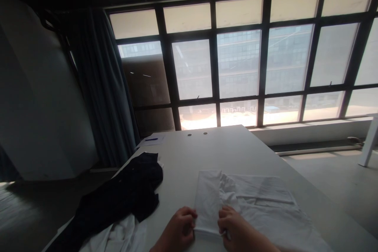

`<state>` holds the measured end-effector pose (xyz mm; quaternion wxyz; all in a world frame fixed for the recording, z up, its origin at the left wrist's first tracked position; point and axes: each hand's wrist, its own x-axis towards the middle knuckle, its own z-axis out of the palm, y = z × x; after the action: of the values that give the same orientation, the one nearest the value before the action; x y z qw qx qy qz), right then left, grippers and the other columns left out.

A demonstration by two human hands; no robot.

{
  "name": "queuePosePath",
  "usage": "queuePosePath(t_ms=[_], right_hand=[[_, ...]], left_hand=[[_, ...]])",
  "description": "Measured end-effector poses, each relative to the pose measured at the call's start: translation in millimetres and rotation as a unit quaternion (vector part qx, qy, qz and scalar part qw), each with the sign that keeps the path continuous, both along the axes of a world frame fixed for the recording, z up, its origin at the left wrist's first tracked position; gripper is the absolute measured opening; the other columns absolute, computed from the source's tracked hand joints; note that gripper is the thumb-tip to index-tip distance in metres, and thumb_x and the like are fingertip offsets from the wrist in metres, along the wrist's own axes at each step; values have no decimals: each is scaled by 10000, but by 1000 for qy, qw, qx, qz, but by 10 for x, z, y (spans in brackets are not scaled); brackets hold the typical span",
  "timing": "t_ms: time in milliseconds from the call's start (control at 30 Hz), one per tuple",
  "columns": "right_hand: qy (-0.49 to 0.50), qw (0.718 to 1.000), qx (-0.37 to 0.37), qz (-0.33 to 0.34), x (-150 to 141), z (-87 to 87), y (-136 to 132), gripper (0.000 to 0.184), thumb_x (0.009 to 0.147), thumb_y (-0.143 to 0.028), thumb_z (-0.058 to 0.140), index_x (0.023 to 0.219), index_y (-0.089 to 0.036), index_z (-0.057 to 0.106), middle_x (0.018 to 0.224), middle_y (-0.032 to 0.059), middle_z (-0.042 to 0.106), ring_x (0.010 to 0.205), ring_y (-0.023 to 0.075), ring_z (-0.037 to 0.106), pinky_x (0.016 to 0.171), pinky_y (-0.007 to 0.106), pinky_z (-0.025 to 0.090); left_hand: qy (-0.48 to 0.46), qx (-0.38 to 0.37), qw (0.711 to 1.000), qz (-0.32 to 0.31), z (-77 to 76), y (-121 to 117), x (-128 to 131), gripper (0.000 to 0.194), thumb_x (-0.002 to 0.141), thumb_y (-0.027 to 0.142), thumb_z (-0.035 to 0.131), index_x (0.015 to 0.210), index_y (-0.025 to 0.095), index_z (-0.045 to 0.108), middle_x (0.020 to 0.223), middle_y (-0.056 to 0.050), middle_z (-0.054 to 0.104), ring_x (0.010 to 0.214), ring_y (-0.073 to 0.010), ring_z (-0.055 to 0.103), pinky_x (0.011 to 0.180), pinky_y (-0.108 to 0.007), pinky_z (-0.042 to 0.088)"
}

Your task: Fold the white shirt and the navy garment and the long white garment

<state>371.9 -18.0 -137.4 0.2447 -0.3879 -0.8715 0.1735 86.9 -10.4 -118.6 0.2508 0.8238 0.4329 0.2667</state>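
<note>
1. Here's the white cotton garment [233,204], lying on the near part of the surface [224,153], slightly right of centre, with a folded band [208,201] running toward the far end along its left side and a flat panel [265,208] spreading right.
2. The left hand [178,230] is curled narrow, pinching the near end of that band from the left. Good, close grip on the cloth!
3. The right hand [234,230] comes in just as narrow from the right, and the two are close together. Exact finger placement is partly hidden, but it's holding the same near edge.
4. For a clean handling here, an even pinch from both hands matters, keeping the layers aligned and the cloth taut between them, with no drag on the flat panel.
5. Just left sits a crumpled black garment [126,189], over a bunched white cloth [118,236].
6. Farther along the surface, there's a sheet of paper [153,139] with a blue pen [151,139], and big windows [236,63] fill the far side.
</note>
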Motion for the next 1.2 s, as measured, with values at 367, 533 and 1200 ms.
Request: queuePosePath(t_ms=[367, 533, 1200], right_hand=[[-137, 990, 16, 14, -120, -171, 1, 116, 676, -174, 599, 563, -194, 586, 636, 5, 654, 691, 146, 555, 792, 261, 424], [-186, 982, 37, 16, -186, -464, 36, 94, 664, -196, 618, 581, -211, 658, 565, -19, 652, 521, 120, 468, 634, 248, 394], [-124, 989, -15, -84, -153, 22, -14, 642, 922, -531, 579, 1519, -333, 451, 1600, 83, 399, 1431, 355, 401, 1185, 502, 280]], left_hand=[[131, 89, 986, 55, -74, -42, 95, 300, 907, 242, 550, 615, 208, 614, 655, -33, 648, 713, -184, 596, 761, -323, 475], [142, 106, 984, -7, 25, -108, 130, 291, 797, 332, 737, 1080, 267, 717, 1187, -83, 707, 1115, -278, 629, 1033, -437, 460], [169, 8, 981, -98, 101, -23, 113, 983, 715, 816, 682, 1553, 427, 347, 1649, -44, 340, 1502, -385, 310, 1242, -590, 152]])
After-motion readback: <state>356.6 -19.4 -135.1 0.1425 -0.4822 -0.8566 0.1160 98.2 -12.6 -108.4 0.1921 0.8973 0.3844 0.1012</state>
